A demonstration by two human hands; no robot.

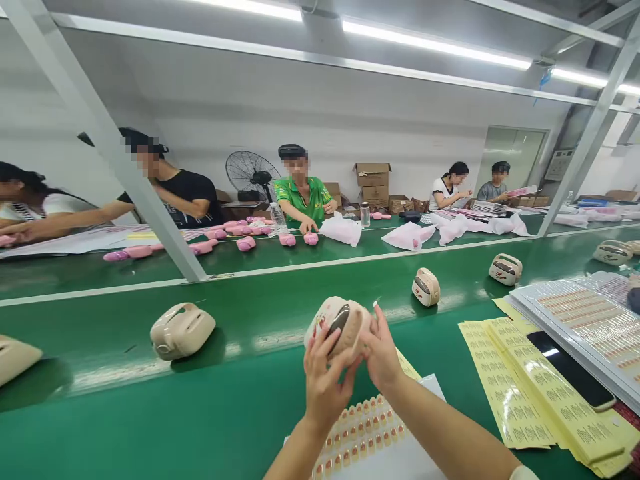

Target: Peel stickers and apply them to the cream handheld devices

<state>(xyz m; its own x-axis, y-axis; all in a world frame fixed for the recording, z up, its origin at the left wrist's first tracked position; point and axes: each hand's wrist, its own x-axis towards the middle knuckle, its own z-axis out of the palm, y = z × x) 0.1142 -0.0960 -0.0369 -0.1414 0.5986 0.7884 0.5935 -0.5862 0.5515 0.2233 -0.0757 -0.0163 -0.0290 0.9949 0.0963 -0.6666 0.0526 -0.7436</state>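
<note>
Both hands are raised just above the near edge of a green table (150, 413), gripping one cream-coloured shell (340, 323) between them. The left hand (324, 380) cups it from below and the near side, fingers curled up over its dark window; the right hand (383, 353) presses against its right side, one finger lifted.

Under the forearms lies a sheet of small stickers (365, 427). To the right — yellow label sheets (530, 393) and a black phone (570, 370) on top of them. More cream shells sit along the table: one at left (183, 330), two farther right (426, 287) (505, 269).

Across the far side, other people work among pink parts (245, 243), with a fan (253, 175) and cardboard boxes (373, 181) behind them. The label print is too small to read.
</note>
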